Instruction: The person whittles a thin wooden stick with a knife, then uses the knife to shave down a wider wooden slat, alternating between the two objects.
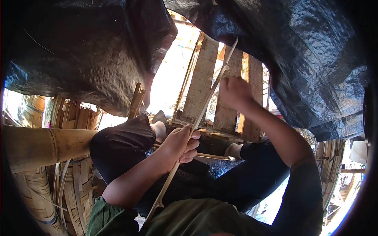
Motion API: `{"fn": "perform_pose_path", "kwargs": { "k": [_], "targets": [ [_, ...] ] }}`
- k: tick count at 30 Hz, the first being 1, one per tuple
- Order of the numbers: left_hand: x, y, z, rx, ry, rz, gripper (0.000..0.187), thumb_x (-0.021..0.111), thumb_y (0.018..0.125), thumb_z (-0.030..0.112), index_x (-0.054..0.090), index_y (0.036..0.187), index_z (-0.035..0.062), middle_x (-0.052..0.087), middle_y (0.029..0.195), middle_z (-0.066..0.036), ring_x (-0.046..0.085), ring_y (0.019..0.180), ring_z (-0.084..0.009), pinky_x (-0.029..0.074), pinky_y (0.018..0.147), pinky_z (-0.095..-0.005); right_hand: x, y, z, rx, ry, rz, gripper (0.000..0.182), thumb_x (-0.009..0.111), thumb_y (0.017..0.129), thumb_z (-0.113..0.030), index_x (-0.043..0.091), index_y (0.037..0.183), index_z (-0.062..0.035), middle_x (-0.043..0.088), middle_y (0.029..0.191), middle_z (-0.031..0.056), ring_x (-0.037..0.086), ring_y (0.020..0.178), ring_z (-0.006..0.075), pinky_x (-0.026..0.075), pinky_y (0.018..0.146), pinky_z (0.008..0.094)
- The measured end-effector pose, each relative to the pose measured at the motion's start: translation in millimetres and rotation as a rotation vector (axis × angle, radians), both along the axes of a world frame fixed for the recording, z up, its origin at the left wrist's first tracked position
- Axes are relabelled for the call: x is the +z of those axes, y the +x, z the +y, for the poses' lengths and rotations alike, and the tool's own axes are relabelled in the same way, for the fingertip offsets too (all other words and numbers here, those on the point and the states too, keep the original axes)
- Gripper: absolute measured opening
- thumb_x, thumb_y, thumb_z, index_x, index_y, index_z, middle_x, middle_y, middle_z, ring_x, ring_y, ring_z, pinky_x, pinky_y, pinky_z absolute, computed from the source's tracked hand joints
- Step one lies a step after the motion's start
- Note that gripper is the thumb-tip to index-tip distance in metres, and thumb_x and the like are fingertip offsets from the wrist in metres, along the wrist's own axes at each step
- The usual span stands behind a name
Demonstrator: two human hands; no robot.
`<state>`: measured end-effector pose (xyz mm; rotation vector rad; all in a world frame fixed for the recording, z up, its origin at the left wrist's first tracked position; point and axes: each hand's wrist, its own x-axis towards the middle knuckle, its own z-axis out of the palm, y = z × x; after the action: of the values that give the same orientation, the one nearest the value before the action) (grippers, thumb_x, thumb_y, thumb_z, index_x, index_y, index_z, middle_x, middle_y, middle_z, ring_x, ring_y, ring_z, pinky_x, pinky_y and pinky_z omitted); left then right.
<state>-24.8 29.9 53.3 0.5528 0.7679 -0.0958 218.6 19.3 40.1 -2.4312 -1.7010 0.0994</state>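
Note:
A long, thin, pale strip (205, 103) runs slantwise from my lap up toward the dark sheeting. Around its middle, my left hand (183, 144) is closed, fingers wrapped about the strip. Near the upper part, where a curled piece stands out from the strip, is my right hand (235, 92). It is blurred with its fingers bent, and whether it grips anything cannot be made out. Another small curl shows low on the strip, close to my green shirt (197, 216).
Dark plastic sheeting (315, 59) hangs overhead on both sides. Wooden slats (201, 78) stand in front of my feet. At the left, a thick bamboo pole (71, 145) reaches my knee, with woven bamboo baskets (37, 190) below it.

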Motion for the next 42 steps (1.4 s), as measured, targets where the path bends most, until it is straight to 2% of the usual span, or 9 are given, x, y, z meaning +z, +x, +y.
{"fn": "perform_pose_path", "kwargs": {
  "k": [3,9,12,16,20,23,28,39,42],
  "targets": [
    [-1,-2,4,-0.011,-0.047,-0.057,0.029,0.028,0.099,0.03,0.037,0.074,0.0179,0.025,0.048,0.006,0.022,0.035,-0.007,0.02,0.034,-0.0236,-1,12,3,-0.181,-0.022,0.175,0.046,0.036,0.092,-0.028,0.061,0.068,0.0029,0.061,0.07,0.0293,0.063,0.07,0.0443,0.052,0.068,0.0522],
    [1,-3,7,-0.014,-0.075,-0.035,0.035,0.021,0.102,0.033,0.038,0.077,0.0166,0.026,0.048,0.005,0.022,0.034,-0.0081,0.021,0.033,-0.0243,22,-66,-42,0.241,-0.127,0.173,0.042,0.044,0.089,-0.025,0.059,0.058,-0.001,0.058,0.054,0.0218,0.061,0.049,0.0356,0.052,0.054,0.0482],
    [1,-5,4,-0.026,-0.079,-0.037,0.034,0.021,0.102,0.032,0.038,0.077,0.0168,0.026,0.048,0.005,0.022,0.034,-0.0082,0.022,0.033,-0.0245,2,-31,-23,0.268,-0.067,0.048,0.039,0.042,0.088,-0.018,0.053,0.056,0.0029,0.056,0.057,0.0254,0.059,0.057,0.0427,0.05,0.058,0.051],
    [-2,-5,5,-0.035,-0.111,-0.062,0.034,0.022,0.102,0.033,0.039,0.077,0.0166,0.026,0.049,0.005,0.022,0.034,-0.0081,0.021,0.034,-0.0244,-2,-4,-4,-0.061,0.054,0.169,0.044,0.04,0.09,-0.025,0.057,0.059,0.0027,0.058,0.059,0.0246,0.06,0.057,0.0426,0.052,0.055,0.0512],
    [7,-6,5,-0.007,-0.095,-0.01,0.03,0.025,0.1,0.028,0.039,0.075,0.0184,0.025,0.046,0.006,0.022,0.034,-0.0071,0.019,0.032,-0.023,-11,-41,-36,0.393,0.012,-0.038,0.046,0.042,0.091,-0.023,0.055,0.053,0.0008,0.055,0.053,0.0235,0.059,0.05,0.0387,0.049,0.051,0.0499],
    [5,-4,5,-0.011,-0.066,-0.02,0.035,0.022,0.102,0.035,0.039,0.077,0.0167,0.025,0.048,0.005,0.022,0.035,-0.008,0.021,0.034,-0.0242,-31,-17,-35,0.57,0.272,0.174,0.017,0.051,0.087,-0.007,0.052,0.073,0.0011,0.047,0.06,0.018,0.049,0.057,0.0306,0.039,0.055,0.0424],
    [1,-8,14,0.013,-0.126,-0.038,0.034,0.023,0.102,0.035,0.04,0.078,0.0172,0.025,0.049,0.005,0.022,0.035,-0.0083,0.021,0.034,-0.0246,-23,-54,-38,0.273,0.242,0.375,0.044,0.046,0.088,-0.015,0.046,0.047,-0.0006,0.046,0.043,0.0211,0.052,0.04,0.0386,0.044,0.044,0.047],
    [-3,-7,13,0.024,-0.154,-0.056,0.034,0.024,0.102,0.036,0.04,0.079,0.0173,0.025,0.048,0.005,0.022,0.034,-0.0096,0.021,0.033,-0.0258,-38,-30,-23,0.455,0.471,0.347,0.039,0.047,0.088,-0.014,0.051,0.052,0.001,0.049,0.048,0.0236,0.053,0.042,0.0397,0.046,0.047,0.0489],
    [-2,-8,17,0.047,-0.168,-0.073,0.039,0.021,0.102,0.04,0.04,0.078,0.0171,0.026,0.048,0.005,0.022,0.033,-0.01,0.021,0.033,-0.0257,-28,-47,-30,0.356,0.281,0.387,0.039,0.047,0.088,-0.014,0.051,0.052,0.0001,0.05,0.048,0.0229,0.054,0.043,0.0399,0.047,0.047,0.0496]
  ]
}}
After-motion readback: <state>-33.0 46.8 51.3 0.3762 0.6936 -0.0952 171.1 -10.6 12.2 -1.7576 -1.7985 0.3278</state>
